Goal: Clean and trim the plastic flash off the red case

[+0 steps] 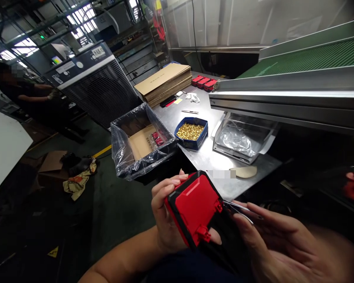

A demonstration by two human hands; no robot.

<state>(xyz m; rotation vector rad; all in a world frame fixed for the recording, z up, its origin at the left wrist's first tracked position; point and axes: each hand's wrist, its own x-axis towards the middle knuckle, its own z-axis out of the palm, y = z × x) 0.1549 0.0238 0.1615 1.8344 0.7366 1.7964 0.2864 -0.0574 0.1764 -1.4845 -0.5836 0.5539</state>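
My left hand [168,216] is wrapped round a red and black plastic case [196,204], tilted up above the near edge of the table. Two small red lugs stick out along the case's lower right side. In my right hand [271,236] a pair of metal tweezers [243,209] is pinched between thumb and fingers. The tips of the tweezers reach the upper lug of the case; whether they hold a small part there is too small to tell. Beyond the case, a blue bin [206,137] of small brass-coloured parts [190,131] stands on the table.
A bag-lined crate [120,157] holding cardboard and red pieces stands left of the metal table [206,106]. Cardboard sheets [165,80] and several red cases [204,83] lie at the back. A green conveyor [306,59] slopes over a clear tray [238,141]. A person [26,94] works far left.
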